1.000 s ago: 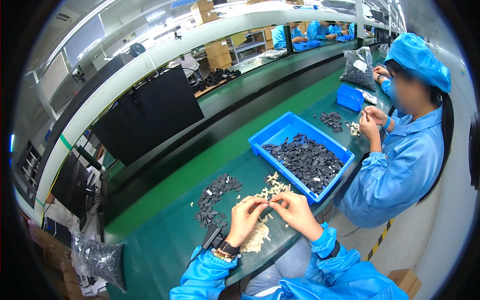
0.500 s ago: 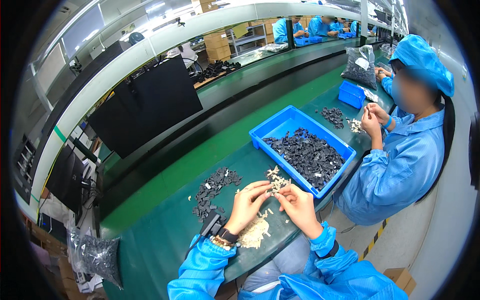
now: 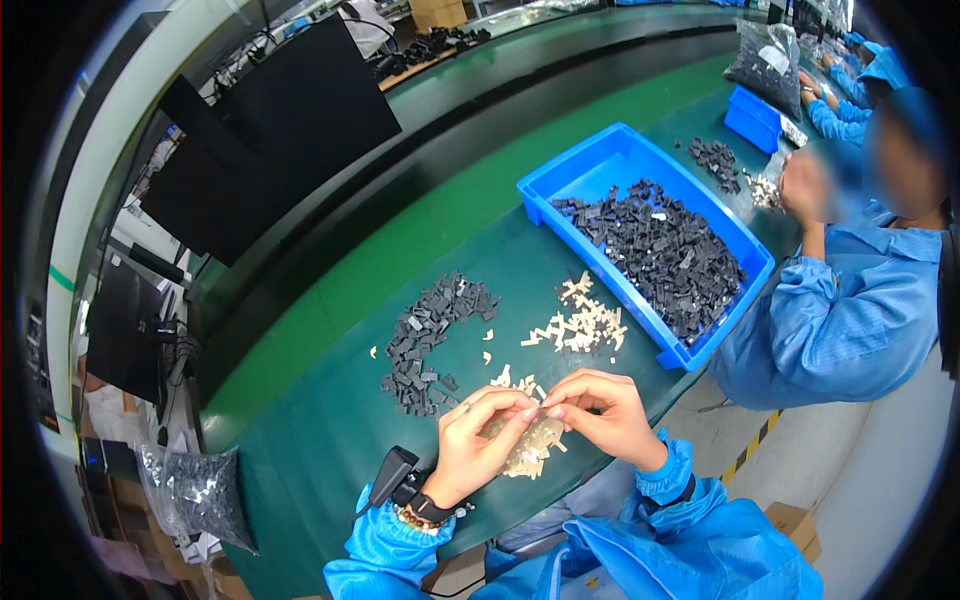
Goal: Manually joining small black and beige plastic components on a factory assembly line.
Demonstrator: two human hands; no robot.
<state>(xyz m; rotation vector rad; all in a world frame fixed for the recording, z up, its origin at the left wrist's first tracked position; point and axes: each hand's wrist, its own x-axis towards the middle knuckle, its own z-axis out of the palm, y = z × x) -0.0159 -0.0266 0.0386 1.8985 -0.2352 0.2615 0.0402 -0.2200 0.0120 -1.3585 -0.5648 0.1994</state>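
Observation:
My left hand (image 3: pixel 480 440) and my right hand (image 3: pixel 612 412) meet fingertip to fingertip over the green table. Both pinch at one spot, and whatever sits between the fingers is too small to name. Directly beneath them lies a heap of small cream pieces (image 3: pixel 530 462), partly hidden by my hands. Beyond my right hand a second cluster of cream pieces (image 3: pixel 590 325) is spread out. A curved pile of small black pieces (image 3: pixel 420 340) lies ahead of my left hand. On my left wrist are a dark band and a black device (image 3: pixel 393 474).
A blue tray (image 3: pixel 686 358) of black pieces stands to the right. Past it are a small blue box (image 3: pixel 752 122) and a bag of black pieces (image 3: pixel 766 62). A co-worker (image 3: pixel 835 320) sits at the right. Another bag (image 3: pixel 205 500) lies at the left edge, below a black panel (image 3: pixel 300 100).
The view has tilted downward. My joined hands have moved nearer to me, from the far cream cluster to above the near heap. The co-worker's hands are raised higher.

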